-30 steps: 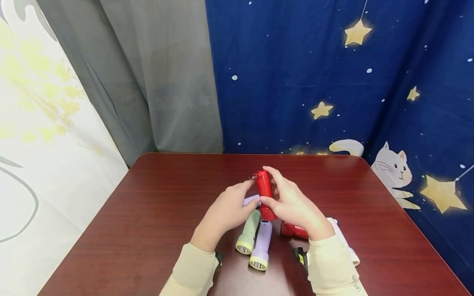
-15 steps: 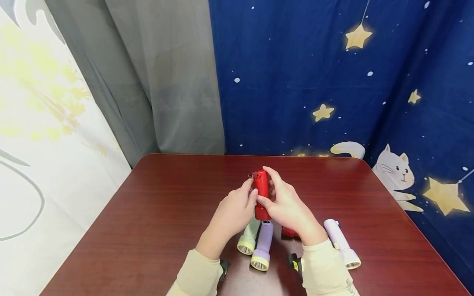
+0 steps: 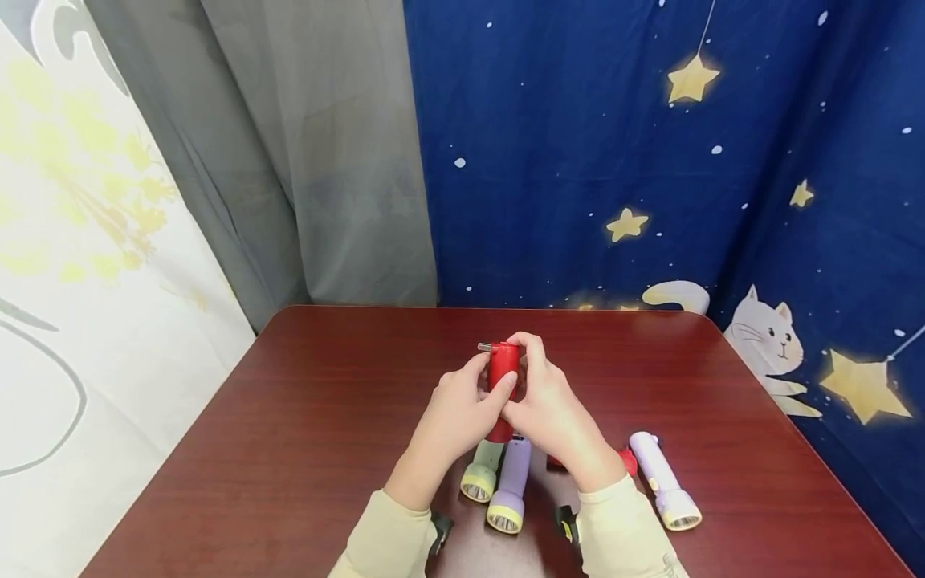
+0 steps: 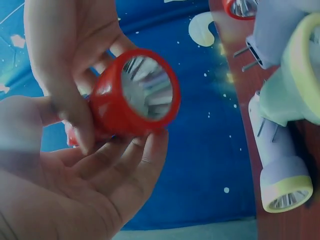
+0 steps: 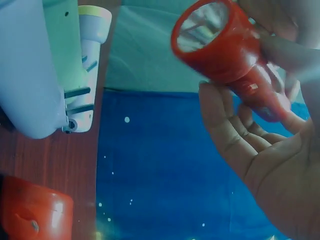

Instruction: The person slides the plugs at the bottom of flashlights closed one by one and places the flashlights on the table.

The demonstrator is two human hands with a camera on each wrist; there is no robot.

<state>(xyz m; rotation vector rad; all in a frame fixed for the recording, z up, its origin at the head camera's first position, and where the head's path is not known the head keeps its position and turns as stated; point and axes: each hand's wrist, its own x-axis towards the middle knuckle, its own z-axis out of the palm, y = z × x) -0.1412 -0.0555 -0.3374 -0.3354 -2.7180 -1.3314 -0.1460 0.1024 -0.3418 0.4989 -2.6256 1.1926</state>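
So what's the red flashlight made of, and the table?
The red flashlight looks like smooth, shiny plastic, with a mirror-like silver cup behind its lens. Metal prongs stick out at its tail. The table looks like glossy reddish wood, perhaps only a wood-grain coating.

The red torch (image 3: 502, 371) is smooth, glossy plastic with a mirror-bright reflector (image 4: 147, 87) (metal prongs at its tail). The bench (image 3: 303, 417) is polished dark wood grain, faintly reflective. The curtains (image 3: 578, 144) are soft matt cloth.
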